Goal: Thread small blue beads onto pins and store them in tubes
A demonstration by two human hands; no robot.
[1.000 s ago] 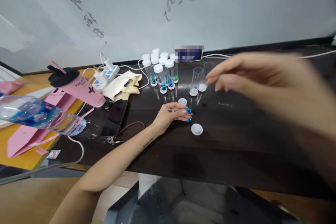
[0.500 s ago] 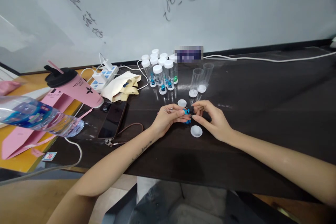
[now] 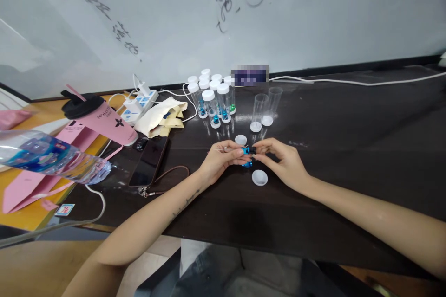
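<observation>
My left hand (image 3: 223,160) is closed on a small shiny blue part (image 3: 245,150), pinched between thumb and fingers. Thin pale strands or sticks run back over that hand; I cannot make out their kind. At the right end of the blue part is a small black piece (image 3: 252,150), which the fingertips of my right hand (image 3: 287,160) pinch. Just below the fingers shows another blue piece (image 3: 247,164); whether it is held or lies on the table I cannot tell. One white cap (image 3: 240,139) lies behind the hands, another white cap (image 3: 259,177) in front.
Two uncapped clear tubes (image 3: 260,109) stand behind my right hand. Several white-capped tubes (image 3: 216,109) with blue or green parts inside stand further left. At left are a phone (image 3: 148,162), cloth pouch (image 3: 160,116), power strip (image 3: 139,106), pink cup (image 3: 104,118) and water bottle (image 3: 55,155).
The black piece between my right fingertips shows more plainly against the blue part now. Both hands stay nearly in place; the view has shifted slightly.
</observation>
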